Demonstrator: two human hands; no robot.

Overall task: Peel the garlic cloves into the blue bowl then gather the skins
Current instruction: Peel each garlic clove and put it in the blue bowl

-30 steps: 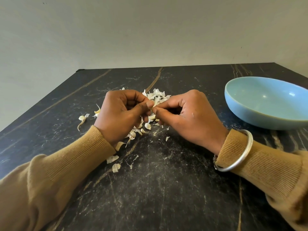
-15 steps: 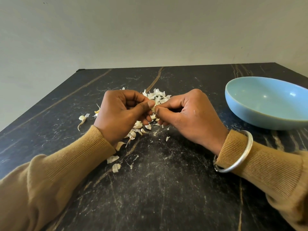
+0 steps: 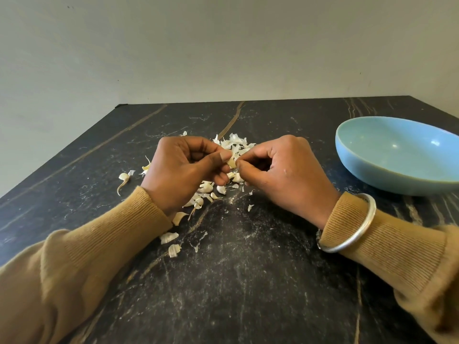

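Your left hand [image 3: 183,170] and right hand [image 3: 280,175] meet over the dark bench [image 3: 248,281], both pinching one garlic clove [image 3: 231,162] between thumb and fingertips. Skins [image 3: 236,142] lie scattered beneath and behind them. The blue bowl [image 3: 397,155] sits well apart at your right.

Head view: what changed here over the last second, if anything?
Very little. The left hand and right hand keep pinching the garlic clove between them; the thumbs shifted slightly, so a bit more of the clove shows. Nothing was let go. The skins and the blue bowl stayed put.
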